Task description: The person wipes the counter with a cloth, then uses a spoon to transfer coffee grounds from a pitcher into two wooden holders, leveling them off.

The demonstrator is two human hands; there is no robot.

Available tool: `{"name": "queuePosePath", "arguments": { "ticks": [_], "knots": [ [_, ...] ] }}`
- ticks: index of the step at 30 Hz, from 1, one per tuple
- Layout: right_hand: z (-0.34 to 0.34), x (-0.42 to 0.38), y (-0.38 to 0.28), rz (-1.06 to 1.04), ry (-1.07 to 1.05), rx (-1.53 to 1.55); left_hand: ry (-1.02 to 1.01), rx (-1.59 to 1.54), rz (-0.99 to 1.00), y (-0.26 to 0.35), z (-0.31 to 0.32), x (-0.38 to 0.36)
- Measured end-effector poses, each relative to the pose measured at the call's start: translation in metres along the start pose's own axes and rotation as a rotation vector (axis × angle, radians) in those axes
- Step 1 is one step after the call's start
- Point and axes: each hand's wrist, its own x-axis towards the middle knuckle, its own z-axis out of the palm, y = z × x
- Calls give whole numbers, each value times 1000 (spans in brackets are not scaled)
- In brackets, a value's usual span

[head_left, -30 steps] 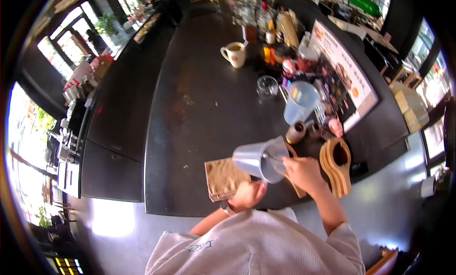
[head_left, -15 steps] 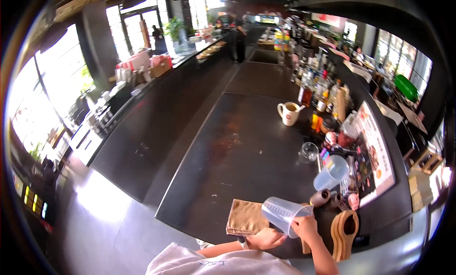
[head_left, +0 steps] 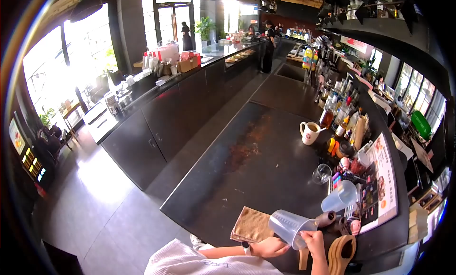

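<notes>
A clear plastic measuring jug [head_left: 288, 226] with printed scale marks lies tilted over the front of the dark counter. My right hand [head_left: 313, 242] is closed around its handle side. Close to the jug's lower end is my left hand [head_left: 269, 247], its fingers drawn together with their tips at the jug; whether they grip anything is hidden. A folded brown cloth [head_left: 251, 224] lies just behind my left hand. Beside my right hand stands a wooden holder [head_left: 342, 252] with rounded openings. A second translucent jug [head_left: 340, 196] stands farther back on the right.
A white mug [head_left: 309, 134] holding a brownish drink stands beyond the glass [head_left: 322, 173]. Several bottles [head_left: 339, 113] line the counter's right side, near a printed menu sheet [head_left: 384, 173]. A person in dark clothes [head_left: 269, 47] stands in the far aisle.
The camera view has tilted up and turned left, so the counter objects appear lower and farther right. My right hand still holds the jug, and my left hand stays beside it.
</notes>
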Motion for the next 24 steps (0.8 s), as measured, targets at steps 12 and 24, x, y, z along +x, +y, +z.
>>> {"name": "queuePosePath", "arguments": {
  "ticks": [12, 24],
  "knots": [
    [-19, -12, 3, -17, 72, 26, 151, 50, -13, -11, 6, 4],
    [-30, -4, 7, 34, 107, 27, 112, -150, -80, -23, -1, 16]
  ]
}}
